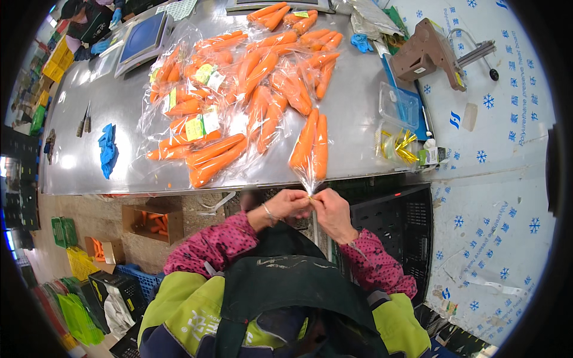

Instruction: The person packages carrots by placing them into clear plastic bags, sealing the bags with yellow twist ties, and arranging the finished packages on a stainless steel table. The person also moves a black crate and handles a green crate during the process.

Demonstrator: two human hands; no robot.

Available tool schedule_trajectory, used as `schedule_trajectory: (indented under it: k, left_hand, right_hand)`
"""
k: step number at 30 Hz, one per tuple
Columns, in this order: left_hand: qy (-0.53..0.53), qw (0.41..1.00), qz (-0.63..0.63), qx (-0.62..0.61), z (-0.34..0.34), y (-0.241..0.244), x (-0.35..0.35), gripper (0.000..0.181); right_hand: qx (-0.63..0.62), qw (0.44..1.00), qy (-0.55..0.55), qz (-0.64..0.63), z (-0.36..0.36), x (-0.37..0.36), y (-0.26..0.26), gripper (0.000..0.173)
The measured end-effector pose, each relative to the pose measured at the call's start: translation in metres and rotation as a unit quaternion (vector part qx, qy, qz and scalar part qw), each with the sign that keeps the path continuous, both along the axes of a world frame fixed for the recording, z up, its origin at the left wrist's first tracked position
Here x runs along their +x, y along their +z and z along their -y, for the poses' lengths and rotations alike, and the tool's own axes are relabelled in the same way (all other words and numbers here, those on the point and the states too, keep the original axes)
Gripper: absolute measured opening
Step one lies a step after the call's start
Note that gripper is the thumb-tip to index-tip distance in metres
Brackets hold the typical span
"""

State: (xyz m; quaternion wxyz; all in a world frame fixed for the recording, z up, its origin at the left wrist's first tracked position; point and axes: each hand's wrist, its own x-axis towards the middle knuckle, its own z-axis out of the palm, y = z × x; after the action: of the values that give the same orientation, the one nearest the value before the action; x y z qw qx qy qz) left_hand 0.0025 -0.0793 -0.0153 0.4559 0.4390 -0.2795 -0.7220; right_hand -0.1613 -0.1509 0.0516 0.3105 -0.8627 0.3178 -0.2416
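Observation:
A clear plastic bag of carrots (309, 143) lies at the front edge of the steel table (358, 156), its gathered neck pointing towards me. My left hand (288, 205) pinches that neck from the left, and my right hand (332, 212) pinches it from the right. A thin gold twist tie (310, 197) shows between my fingertips. Beyond and left of this bag, several other bagged carrots (259, 71) lie piled together, some bearing yellow-green labels (194, 127).
Blue gloves (107, 151) and small knives (84, 123) lie left, near a scale (143, 38). Gold twist ties (405, 147), a clear plastic container (396, 105) and a brown tape dispenser-like device (425, 56) are right. A black crate (394, 223) stands below. A co-worker (89, 27) is at far left.

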Motion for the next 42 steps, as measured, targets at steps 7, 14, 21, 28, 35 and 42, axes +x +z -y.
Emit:
schedule_trajectory:
  k: [7, 14, 21, 28, 35, 42]
  left_hand:
    - [0.029, 0.993, 0.038, 0.112, 0.024, 0.012, -0.052, 0.03]
    - [0.047, 0.956, -0.143, 0.25, 0.055, 0.028, -0.069, 0.038]
    - [-0.07, 0.964, 0.231, -0.111, 0.052, 0.014, -0.046, 0.025]
    - [0.243, 0.709, 0.604, -0.271, 0.1, 0.047, 0.107, 0.061]
    - [0.33, 0.835, 0.394, -0.198, 0.073, 0.069, 0.159, 0.033]
    - [0.124, 0.955, -0.271, -0.015, 0.068, 0.056, 0.081, 0.074]
  right_hand:
    - [0.323, 0.846, -0.33, 0.267, -0.031, -0.013, -0.016, 0.012]
    - [0.386, 0.853, -0.279, 0.213, -0.024, -0.033, -0.007, 0.004]
    - [0.517, 0.734, -0.283, 0.337, 0.029, -0.059, -0.005, 0.006]
    - [-0.258, 0.878, -0.396, -0.077, 0.06, -0.029, 0.021, 0.04]
    - [-0.148, 0.97, -0.19, 0.028, 0.185, 0.16, 0.022, 0.043]
    - [-0.146, 0.965, -0.178, 0.126, 0.156, 0.143, 0.071, 0.006]
